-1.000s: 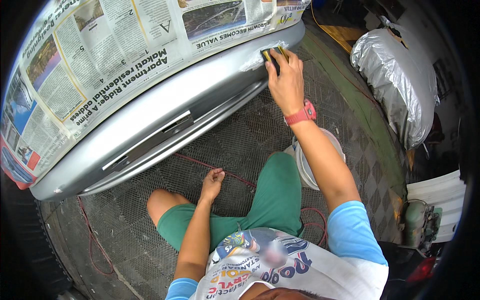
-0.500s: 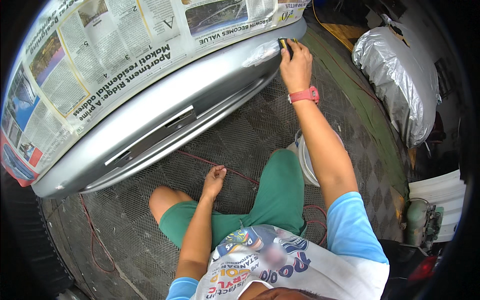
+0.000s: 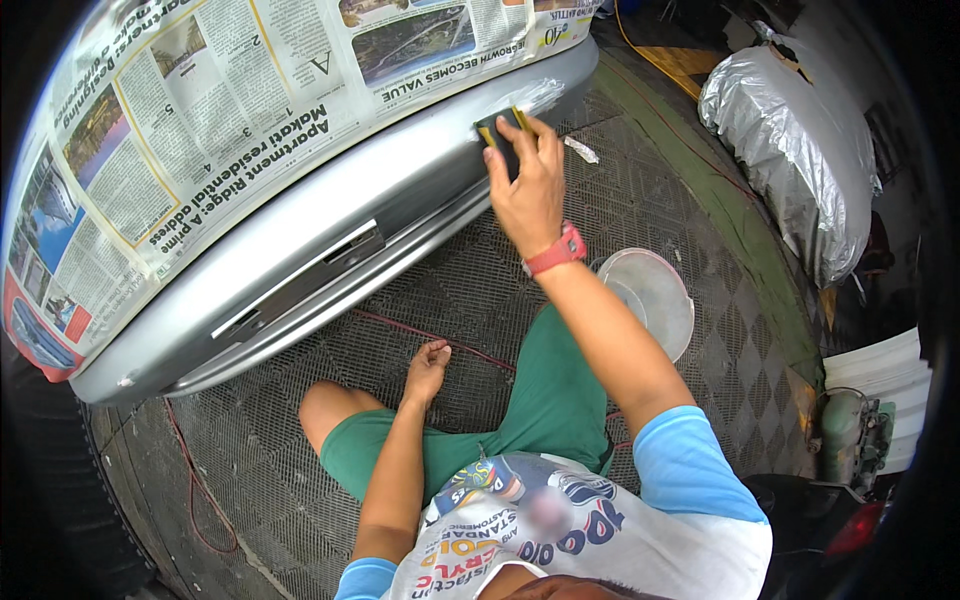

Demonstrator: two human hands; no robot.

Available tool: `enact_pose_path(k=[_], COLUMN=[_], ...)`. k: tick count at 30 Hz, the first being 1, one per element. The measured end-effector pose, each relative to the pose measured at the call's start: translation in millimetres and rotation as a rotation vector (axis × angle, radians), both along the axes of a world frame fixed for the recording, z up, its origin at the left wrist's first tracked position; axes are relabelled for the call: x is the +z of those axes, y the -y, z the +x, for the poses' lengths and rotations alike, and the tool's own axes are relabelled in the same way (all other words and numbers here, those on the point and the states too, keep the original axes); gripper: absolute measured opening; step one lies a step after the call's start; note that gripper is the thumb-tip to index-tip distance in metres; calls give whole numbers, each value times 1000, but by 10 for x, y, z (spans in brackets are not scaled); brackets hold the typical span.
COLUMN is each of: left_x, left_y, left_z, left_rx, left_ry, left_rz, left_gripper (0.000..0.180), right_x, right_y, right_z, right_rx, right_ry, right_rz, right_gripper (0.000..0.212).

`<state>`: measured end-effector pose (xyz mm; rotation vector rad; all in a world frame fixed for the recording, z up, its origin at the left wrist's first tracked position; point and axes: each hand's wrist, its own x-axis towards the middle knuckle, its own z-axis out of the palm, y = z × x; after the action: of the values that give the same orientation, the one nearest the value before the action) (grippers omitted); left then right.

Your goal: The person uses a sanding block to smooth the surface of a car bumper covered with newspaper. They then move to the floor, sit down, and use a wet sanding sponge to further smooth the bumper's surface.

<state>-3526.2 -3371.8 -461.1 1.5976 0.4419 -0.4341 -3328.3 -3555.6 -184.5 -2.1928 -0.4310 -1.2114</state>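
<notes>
My right hand (image 3: 530,195), with a red watch on its wrist, grips a sanding block (image 3: 502,135), dark with yellow edges. The block lies against the silver car bumper (image 3: 420,150), just below a pale scuffed patch (image 3: 540,95) on the paint. My left hand (image 3: 427,368) hangs over my lap with its fingers curled together, and nothing shows in them. A thin red hose (image 3: 480,355) passes on the floor beyond its fingertips. Newspaper (image 3: 230,120) covers the car body above the bumper.
A whitish bucket (image 3: 683,315) stands on the patterned floor mat (image 3: 720,400) beside my right forearm. Farther right is a bulky object under a silver cover (image 3: 775,150). A green tank (image 3: 838,430) stands at the right edge. A pale scrap (image 3: 582,150) lies near the bumper.
My right hand has slid the sanding block left and nearer along the bumper, uncovering the scuffed patch's far end. More of the bucket shows. My left hand has hardly moved.
</notes>
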Motion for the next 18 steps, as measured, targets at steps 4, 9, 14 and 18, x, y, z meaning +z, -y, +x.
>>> enact_pose_path(k=[4, 9, 14, 18], left_x=[-51, 63, -114, 85], left_y=[-14, 14, 15, 35], left_z=[11, -51, -56, -67], left_rx=[8, 16, 12, -3], left_ry=[50, -12, -7, -33], left_rz=[-24, 24, -31, 67], left_gripper=[44, 42, 42, 40], right_x=[37, -155, -50, -163], right_y=[424, -113, 536, -21], right_z=[538, -6, 692, 239], right_rx=[-219, 2, -239, -83], right_ry=[-54, -58, -236, -147], right_rz=[185, 221, 580, 494], right_gripper=[32, 37, 37, 39])
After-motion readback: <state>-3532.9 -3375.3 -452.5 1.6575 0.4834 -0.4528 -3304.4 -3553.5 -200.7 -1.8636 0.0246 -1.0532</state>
